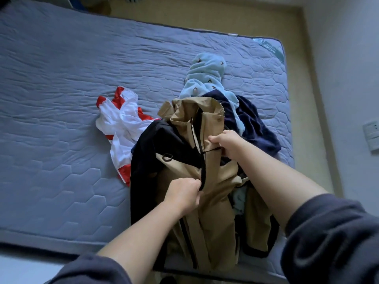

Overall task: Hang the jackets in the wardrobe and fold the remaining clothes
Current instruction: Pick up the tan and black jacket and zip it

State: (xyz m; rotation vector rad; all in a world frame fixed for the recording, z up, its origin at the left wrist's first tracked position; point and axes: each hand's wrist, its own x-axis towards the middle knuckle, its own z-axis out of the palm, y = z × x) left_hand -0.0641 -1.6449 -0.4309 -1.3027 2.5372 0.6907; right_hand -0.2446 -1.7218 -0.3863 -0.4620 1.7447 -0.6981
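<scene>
Two hands hold a tan jacket (215,201) that lies crumpled on the near edge of a blue-grey quilted mattress (61,103), its lower part spilling over that edge. The left hand (184,193) has its fingers curled and pinches the tan cloth just beside a black zip strip; the right hand (227,144) grips a fold of the jacket's front higher up, where a thin black cord crosses under its fingers. The jacket has dark navy panels on its left side and a small dark buckle on a tan strap. Touching it on the left lies a white and red garment (121,128), bunched up. Behind it a light blue fleece piece (207,78) with small dark marks stretches toward the far side of the mattress, partly over a dark navy garment (260,132). Both forearms are bare, with dark grey sleeves pushed up. A pale switch plate (371,136) sits on the wall at right
</scene>
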